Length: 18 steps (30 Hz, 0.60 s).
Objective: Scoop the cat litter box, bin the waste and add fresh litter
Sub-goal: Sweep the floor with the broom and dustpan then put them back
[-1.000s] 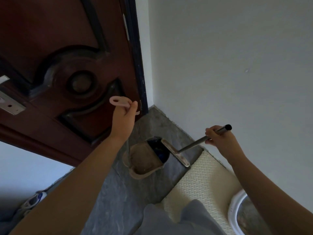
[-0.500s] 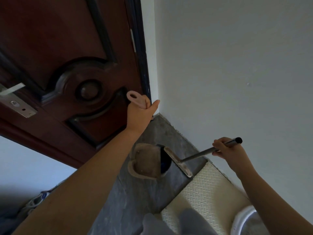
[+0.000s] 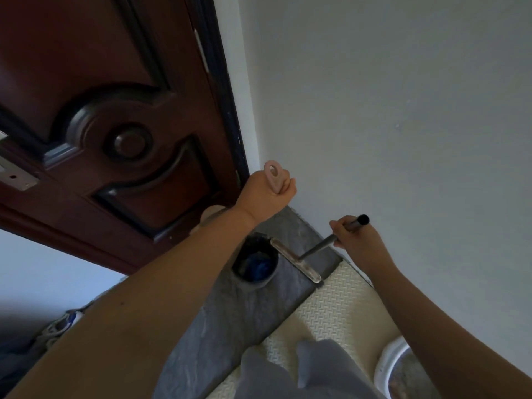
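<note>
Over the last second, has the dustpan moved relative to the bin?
Yes. The dustpan, gripped by the left hand, has swung off the mouth of the bin, up and left toward the door; the bin opening is now uncovered.

The door (image 3: pixel 115 125) fills the upper left of the frame, the wall (image 3: pixel 403 96) the right. At centre, the left hand (image 3: pixel 266 194) holds the dustpan (image 3: pixel 272 175) above the bin (image 3: pixel 254 264). The brush (image 3: pixel 296 260), held by the right hand (image 3: pixel 354 240), lies between bin and mat (image 3: pixel 339 306). The litter box (image 3: pixel 385 367) sits at lower right, shoes (image 3: pixel 57 323) at lower left.
</note>
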Each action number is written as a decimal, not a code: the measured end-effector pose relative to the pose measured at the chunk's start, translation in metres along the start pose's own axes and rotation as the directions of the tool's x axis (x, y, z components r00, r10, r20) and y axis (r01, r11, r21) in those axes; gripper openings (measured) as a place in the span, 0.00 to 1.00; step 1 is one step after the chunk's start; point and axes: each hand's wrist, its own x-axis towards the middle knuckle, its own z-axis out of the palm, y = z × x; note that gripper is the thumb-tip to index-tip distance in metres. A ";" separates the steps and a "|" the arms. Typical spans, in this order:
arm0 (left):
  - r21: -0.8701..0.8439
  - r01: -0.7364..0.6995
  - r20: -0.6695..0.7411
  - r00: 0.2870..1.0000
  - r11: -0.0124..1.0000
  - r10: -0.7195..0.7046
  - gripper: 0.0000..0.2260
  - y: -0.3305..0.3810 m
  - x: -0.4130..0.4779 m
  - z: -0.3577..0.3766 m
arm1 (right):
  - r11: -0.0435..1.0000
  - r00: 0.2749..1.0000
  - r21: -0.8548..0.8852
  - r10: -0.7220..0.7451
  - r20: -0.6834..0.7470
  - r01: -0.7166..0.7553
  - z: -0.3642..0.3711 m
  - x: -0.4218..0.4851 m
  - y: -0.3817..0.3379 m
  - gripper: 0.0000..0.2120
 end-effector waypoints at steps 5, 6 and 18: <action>0.041 -0.019 0.048 0.999 0.999 0.017 0.20 -0.006 -0.009 0.020 | 1.000 1.000 -0.018 -0.015 0.022 0.016 -0.010 0.008 0.001 0.16; 0.057 -0.028 0.046 0.999 0.998 0.025 0.19 -0.005 -0.010 0.023 | 1.000 0.999 -0.021 -0.022 0.025 0.023 -0.012 0.008 0.001 0.16; 0.151 -0.068 0.128 0.991 0.986 0.048 0.18 0.015 -0.002 0.054 | 0.990 0.995 -0.107 -0.081 0.055 0.086 -0.025 0.007 0.021 0.14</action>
